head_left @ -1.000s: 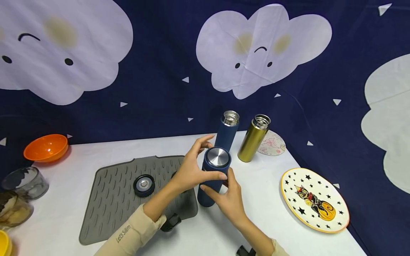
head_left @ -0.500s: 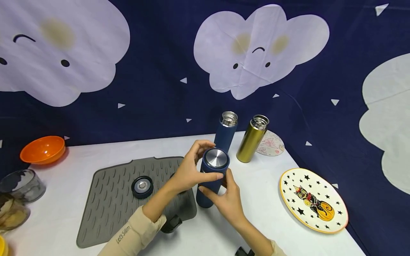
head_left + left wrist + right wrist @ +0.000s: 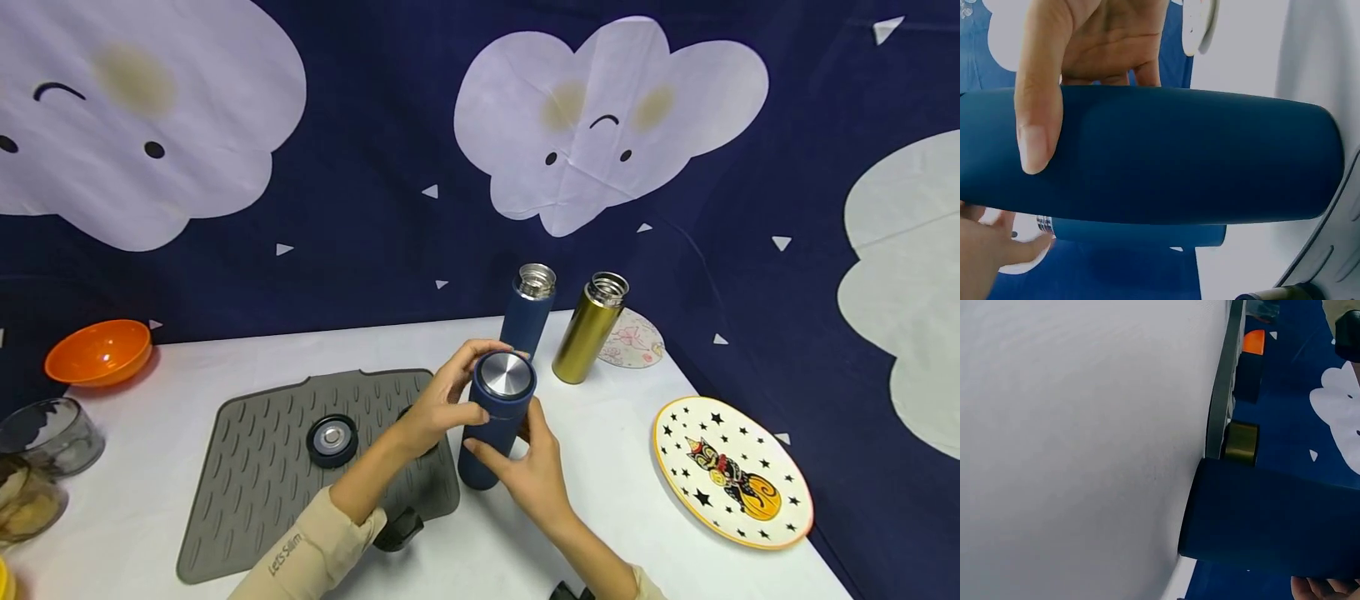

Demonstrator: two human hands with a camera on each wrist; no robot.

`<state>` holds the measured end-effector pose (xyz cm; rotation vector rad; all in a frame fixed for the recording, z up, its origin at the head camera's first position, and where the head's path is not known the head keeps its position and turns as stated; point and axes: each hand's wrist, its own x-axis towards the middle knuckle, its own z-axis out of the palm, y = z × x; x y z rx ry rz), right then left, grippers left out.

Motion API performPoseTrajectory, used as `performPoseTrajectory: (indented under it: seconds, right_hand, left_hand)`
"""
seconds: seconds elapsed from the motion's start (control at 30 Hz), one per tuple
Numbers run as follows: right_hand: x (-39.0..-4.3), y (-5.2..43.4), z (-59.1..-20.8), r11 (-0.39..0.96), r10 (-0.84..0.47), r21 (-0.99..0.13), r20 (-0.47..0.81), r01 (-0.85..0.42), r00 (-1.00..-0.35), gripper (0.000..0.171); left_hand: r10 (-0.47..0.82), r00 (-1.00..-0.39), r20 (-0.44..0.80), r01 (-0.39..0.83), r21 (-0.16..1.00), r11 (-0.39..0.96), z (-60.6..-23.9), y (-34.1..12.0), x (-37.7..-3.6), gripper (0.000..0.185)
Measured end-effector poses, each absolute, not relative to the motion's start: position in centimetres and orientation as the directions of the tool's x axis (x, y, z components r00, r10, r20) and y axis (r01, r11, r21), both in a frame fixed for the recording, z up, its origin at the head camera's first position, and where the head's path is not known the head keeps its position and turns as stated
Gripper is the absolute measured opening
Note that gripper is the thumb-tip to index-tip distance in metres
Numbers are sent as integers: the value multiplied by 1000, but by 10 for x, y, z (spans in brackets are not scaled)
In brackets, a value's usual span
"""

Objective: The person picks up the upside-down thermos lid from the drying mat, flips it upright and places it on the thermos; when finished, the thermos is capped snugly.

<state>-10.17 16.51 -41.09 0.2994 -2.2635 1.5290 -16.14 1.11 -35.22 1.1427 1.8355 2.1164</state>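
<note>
A dark blue thermos (image 3: pixel 477 472) stands on the white table between my hands, capped by a lid with a shiny steel top (image 3: pixel 506 374). My left hand (image 3: pixel 441 410) grips the lid from the left, thumb low on its near side and fingers round the back. Lower down, my right hand (image 3: pixel 542 472) holds the body, its thumb across the front. In the left wrist view the smooth blue body (image 3: pixel 1191 156) fills the middle, with the right thumb (image 3: pixel 1038 125) over it. The thermos base (image 3: pixel 1241 515) appears at the right of the right wrist view.
Behind stand an uncapped blue bottle (image 3: pixel 527 317) and an uncapped gold bottle (image 3: pixel 585 337). A grey drying mat (image 3: pixel 262 467) bears a black-rimmed lid (image 3: pixel 332 440) and a gold lid (image 3: pixel 1242 442). A cat-patterned plate (image 3: pixel 675 467) lies right; an orange bowl (image 3: pixel 101 354) sits left.
My left thumb has drawn back to the left across the front of the lid, and its fingers have shifted round the top. The right hand keeps its hold on the body.
</note>
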Motion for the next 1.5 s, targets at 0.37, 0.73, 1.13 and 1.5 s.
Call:
performPoseTrajectory:
  seconds: [0.37, 0.73, 1.13, 1.5]
  right_hand:
    - [-101, 164, -414, 403, 16, -808, 475, -429, -880, 69]
    - [-103, 165, -413, 406, 33, -819, 455, -404, -890, 66]
    - [-102, 162, -415, 396, 43, -830, 444, -393, -895, 68]
    - [-103, 164, -417, 404, 36, -820, 458, -406, -888, 68]
  left_hand:
    - [568, -742, 357, 294, 934, -204, -354, 15, -162, 73]
    - [433, -756, 490, 461, 869, -178, -355, 15, -159, 77]
    - [451, -792, 412, 392, 909, -143, -356, 18, -160, 69]
    - [484, -779, 399, 399, 911, -108, -358, 14, -161, 73]
